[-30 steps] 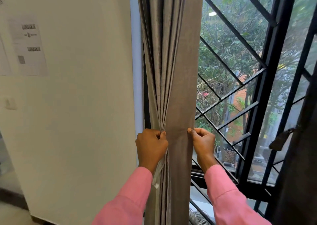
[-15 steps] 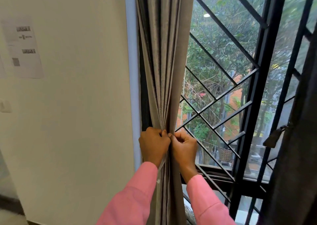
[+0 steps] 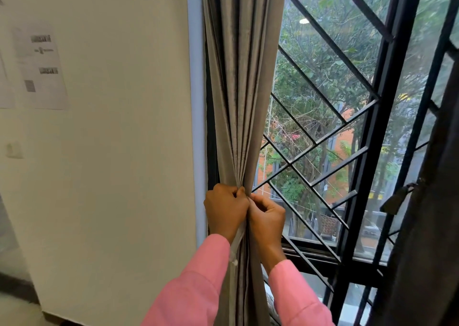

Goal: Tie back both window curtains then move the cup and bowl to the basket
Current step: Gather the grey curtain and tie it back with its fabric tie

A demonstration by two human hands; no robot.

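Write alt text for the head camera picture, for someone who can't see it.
The left hand and right hand, in pink sleeves, touch as they grip a gathered grey curtain in a tight bunch. Black window bars and green trees lie to its right, a cream wall with paper notices to its left.

Daylight is pouring through the window (image 3: 323, 102) from three o'clock, shading folds in the gray curtain (image 3: 238, 102); edges are bowing, posted papers (image 3: 42, 70) blurring.

- curtain (image 3: 238, 89) runs off the top and bottom edges
- left hand (image 3: 224, 210) and right hand (image 3: 267, 220) bunch it, palms out of sight
- papers (image 3: 42, 67), print too blurred to read
- dark curtain (image 3: 434, 226) cut by the right edge
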